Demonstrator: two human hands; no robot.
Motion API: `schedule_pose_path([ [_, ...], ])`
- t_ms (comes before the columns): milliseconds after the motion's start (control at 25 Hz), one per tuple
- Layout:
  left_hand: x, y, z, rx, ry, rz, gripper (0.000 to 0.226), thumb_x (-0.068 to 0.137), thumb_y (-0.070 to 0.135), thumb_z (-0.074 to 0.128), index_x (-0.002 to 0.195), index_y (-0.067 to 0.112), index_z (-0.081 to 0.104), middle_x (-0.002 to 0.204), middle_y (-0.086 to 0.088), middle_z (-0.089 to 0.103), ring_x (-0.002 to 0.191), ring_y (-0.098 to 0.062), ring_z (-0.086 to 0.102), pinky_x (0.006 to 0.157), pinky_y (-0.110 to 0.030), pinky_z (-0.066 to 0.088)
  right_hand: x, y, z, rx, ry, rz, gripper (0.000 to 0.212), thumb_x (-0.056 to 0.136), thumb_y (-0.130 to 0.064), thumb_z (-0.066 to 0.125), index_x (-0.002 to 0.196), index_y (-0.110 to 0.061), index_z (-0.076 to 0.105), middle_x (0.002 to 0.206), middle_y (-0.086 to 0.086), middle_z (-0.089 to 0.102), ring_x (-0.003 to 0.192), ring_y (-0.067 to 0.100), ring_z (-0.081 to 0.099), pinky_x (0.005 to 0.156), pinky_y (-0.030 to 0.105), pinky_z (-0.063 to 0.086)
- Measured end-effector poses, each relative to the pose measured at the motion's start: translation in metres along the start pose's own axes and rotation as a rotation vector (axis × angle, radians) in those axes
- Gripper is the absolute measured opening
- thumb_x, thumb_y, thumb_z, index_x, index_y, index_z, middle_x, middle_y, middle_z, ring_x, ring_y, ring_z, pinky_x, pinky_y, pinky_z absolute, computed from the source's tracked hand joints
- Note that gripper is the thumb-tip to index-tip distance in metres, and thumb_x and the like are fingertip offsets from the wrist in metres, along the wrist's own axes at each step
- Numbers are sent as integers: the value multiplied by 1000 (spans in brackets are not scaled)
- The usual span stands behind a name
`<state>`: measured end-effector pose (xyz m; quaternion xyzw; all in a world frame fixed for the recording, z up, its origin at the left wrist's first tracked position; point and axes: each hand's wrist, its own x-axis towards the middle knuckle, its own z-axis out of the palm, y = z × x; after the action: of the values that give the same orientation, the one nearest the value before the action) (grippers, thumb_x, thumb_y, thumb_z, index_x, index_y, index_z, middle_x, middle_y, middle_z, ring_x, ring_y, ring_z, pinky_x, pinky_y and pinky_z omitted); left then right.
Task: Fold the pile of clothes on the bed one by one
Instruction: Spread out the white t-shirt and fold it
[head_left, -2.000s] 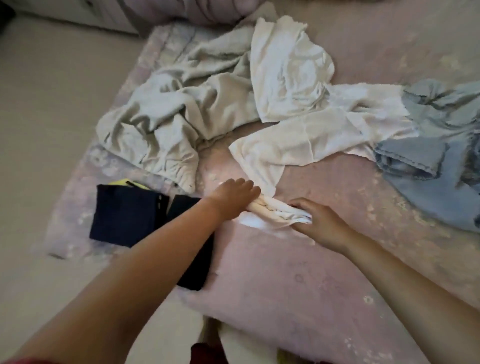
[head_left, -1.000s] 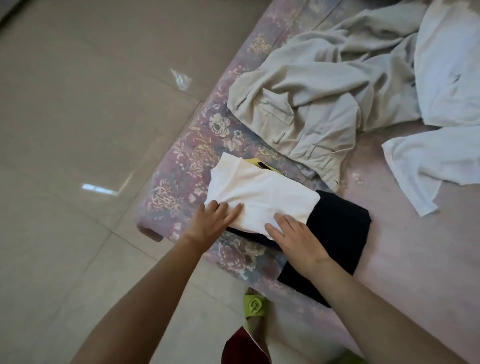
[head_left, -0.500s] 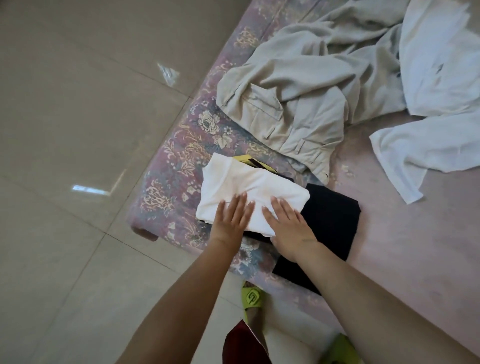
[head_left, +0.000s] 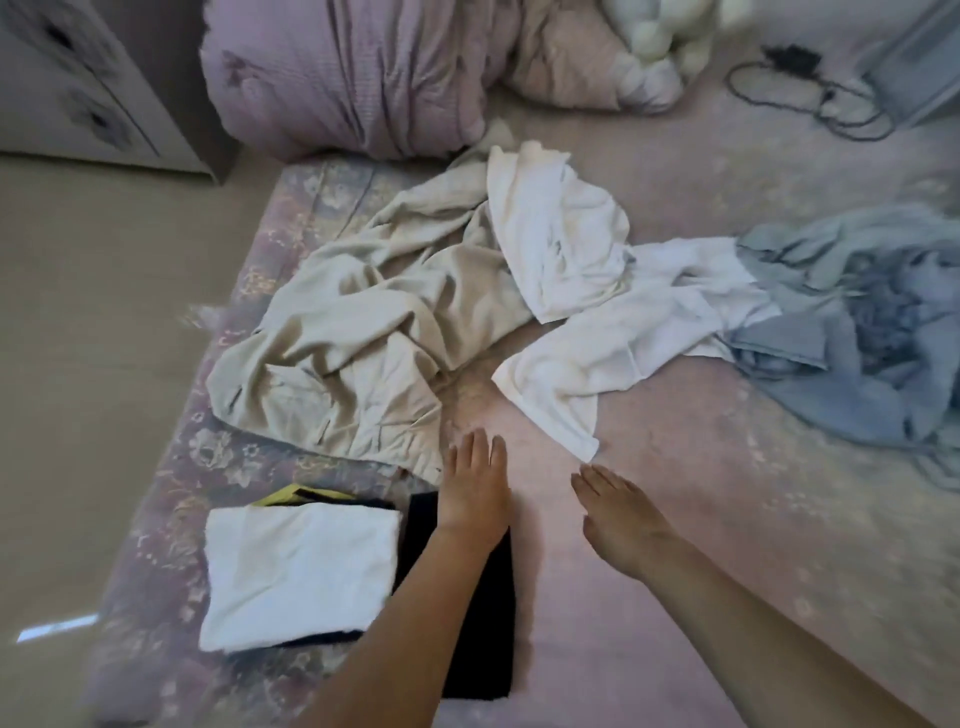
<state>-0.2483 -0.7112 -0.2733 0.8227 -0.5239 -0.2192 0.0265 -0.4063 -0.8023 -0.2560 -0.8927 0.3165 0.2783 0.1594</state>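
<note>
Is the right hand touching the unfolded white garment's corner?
Apart. The head view shows a strip of pink bedspread between the right hand fingertips and the white garment corner.

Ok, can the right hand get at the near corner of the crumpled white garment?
Probably yes: the right hand is open, holding nothing, just short of the crumpled white garment, with only bare pink bedsheet between.
</note>
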Motion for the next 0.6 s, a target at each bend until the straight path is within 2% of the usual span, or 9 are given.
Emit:
schedule_pose_path([
  [120,52,42,55,125,-84,16,60,100,19,30,151,7,1,159,-15,0,147,-27,1,119,-41,3,21,85,6,-35,-12,73,60,98,-17,37,151,-11,9,160,4,7,147,18,5,117,30,13],
  [200,74,59,118,152,-126,-11,61,103,28,26,151,5,-6,159,-17,-5,147,-29,-5,119,-42,1,45,137,21,-55,-31,115,61,98,-15,36,152,-12,7,160,4,4,147,19,4,117,31,12],
  [280,87,63,178,85,-27,-43,71,99,40,29,150,2,-2,158,-20,-3,146,-30,-11,118,-44,0,74,173,40,-49,-72,117,61,98,-14,34,152,-12,6,160,4,2,147,18,2,117,31,12],
  [360,94,60,223,47,21,-39,83,89,49,29,150,2,1,158,-19,-2,146,-30,-10,118,-46,-1,105,197,57,-63,-79,79,62,98,-16,36,152,-13,5,160,2,-1,147,18,0,116,30,10],
  [440,98,54,242,29,13,-41,80,92,54,20,151,6,-5,158,-17,-11,146,-30,-9,117,-48,-3,135,211,63,-83,-39,37,64,98,-17,37,152,-14,2,160,1,-3,147,17,-2,116,30,7],
  [520,100,51,246,1,100,-8,75,96,56,8,151,7,-8,157,-17,-15,146,-30,-10,116,-49,-2,158,210,60,-87,3,4,66,97,-17,38,152,-14,1,160,1,-4,147,17,-3,118,31,5],
  [600,97,50,252,23,156,-30,75,96,56,8,151,7,-8,157,-17,-15,146,-30,-10,116,-49,-1,181,205,53,-95,70,-42,65,98,-16,36,152,-13,0,160,2,-7,147,16,-5,118,32,4],
])
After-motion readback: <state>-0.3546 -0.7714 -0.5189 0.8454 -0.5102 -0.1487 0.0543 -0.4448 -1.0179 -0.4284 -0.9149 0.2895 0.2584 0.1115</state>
